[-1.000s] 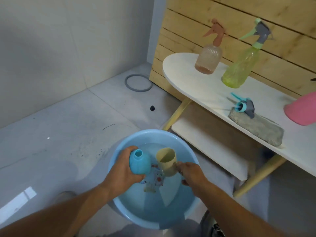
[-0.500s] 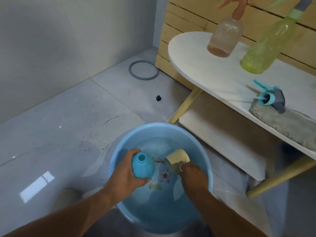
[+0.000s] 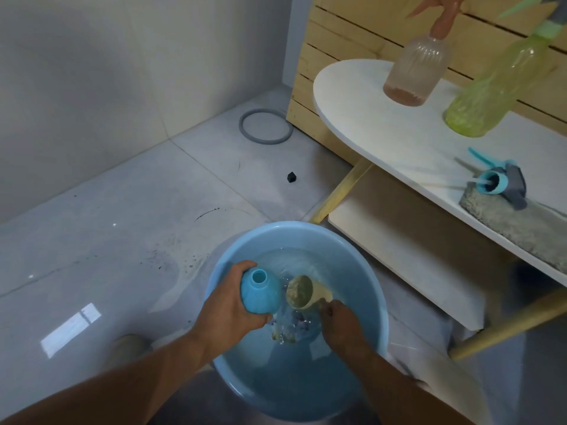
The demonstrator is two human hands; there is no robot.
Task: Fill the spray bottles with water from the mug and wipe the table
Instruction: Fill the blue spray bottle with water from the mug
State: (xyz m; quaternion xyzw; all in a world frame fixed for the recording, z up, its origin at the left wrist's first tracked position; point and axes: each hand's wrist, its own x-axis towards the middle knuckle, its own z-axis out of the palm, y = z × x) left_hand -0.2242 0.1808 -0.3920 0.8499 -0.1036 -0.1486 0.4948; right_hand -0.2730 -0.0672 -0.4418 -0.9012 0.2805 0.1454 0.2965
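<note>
While the white oval worktop [image 3: 368, 124] carries a pink ribbed spray bottle [image 3: 415, 72], a yellow-green spray bottle [image 3: 487, 96], a grey cloth [image 3: 515, 222] and a loose blue-grey spray head [image 3: 500, 185], the round blue plastic basin [image 3: 224, 271] of water sits on the floor. Over it, left hand [image 3: 228, 311] fingers wrapped round the blue capless bottle [image 3: 260, 291]; right hand [image 3: 343, 320] grips the beige mug [image 3: 306, 292], tilted towards the bottle, water spilling.

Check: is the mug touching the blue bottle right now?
Apart. The head view shows a strip of water between the mug rim and the blue bottle, each held by its own hand over the basin.
</note>
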